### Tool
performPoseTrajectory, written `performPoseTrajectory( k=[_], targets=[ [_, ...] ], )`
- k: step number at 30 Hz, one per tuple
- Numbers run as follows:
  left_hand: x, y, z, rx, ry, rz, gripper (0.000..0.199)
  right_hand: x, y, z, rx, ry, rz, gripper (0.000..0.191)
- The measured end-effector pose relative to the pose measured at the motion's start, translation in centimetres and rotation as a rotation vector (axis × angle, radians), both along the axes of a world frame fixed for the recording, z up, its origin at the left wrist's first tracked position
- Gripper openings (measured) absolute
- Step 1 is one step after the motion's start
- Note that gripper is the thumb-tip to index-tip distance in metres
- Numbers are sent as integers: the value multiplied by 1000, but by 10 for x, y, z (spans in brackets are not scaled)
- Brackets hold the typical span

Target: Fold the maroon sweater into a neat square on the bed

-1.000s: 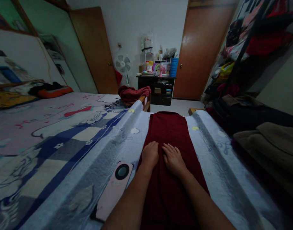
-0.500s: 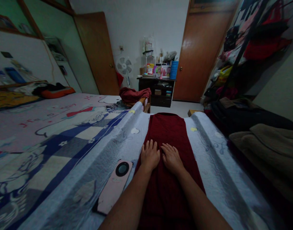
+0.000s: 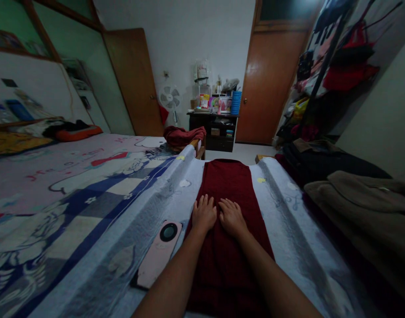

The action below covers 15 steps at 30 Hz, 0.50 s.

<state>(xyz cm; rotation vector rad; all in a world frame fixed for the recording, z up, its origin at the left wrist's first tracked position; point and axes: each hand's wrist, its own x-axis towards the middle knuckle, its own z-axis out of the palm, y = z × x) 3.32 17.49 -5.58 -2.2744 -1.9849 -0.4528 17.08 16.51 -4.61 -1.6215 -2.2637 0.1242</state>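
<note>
A dark red garment (image 3: pixel 230 181), folded into a long strip, lies flat on the pale blue bedding (image 3: pixel 169 194). Both palms rest on its middle, side by side with a small gap between them. My left hand (image 3: pixel 204 214) is near the garment's left edge, its fingers slightly spread and pointing away from me. My right hand (image 3: pixel 232 217) lies on the cloth with fingers out, angled to the left. Neither hand grips anything. A pink phone (image 3: pixel 159 256) with a round dark camera ring lies face down left of my left forearm.
Dark and brown folded clothes (image 3: pixel 358 198) are piled at the right. A crumpled red cloth (image 3: pixel 184 136) sits at the far bed corner. Patterned bedding (image 3: pixel 73 168) spreads left. Beyond stand a fan (image 3: pixel 170 98), a dark cabinet (image 3: pixel 211 145) and a wooden door (image 3: pixel 271 88).
The camera view has tilted up slightly and turned a little to the right. Both hands stay flat on the garment in nearly the same place, with the right fingers slightly more bent.
</note>
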Motion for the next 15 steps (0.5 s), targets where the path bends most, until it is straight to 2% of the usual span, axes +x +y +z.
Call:
performPoseTrajectory(
  k=[10,13,15],
  targets=[
    [0,-11,13,79,-41,1,38,-2,-4,3,20,-16,-13,45],
    [-2,-20,17,101,-43,-49,35,-2,-5,4,30,-8,-17,45],
    [-4,-27,17,60,-46,-99,34,-2,-5,4,31,-4,-18,45]
  ],
)
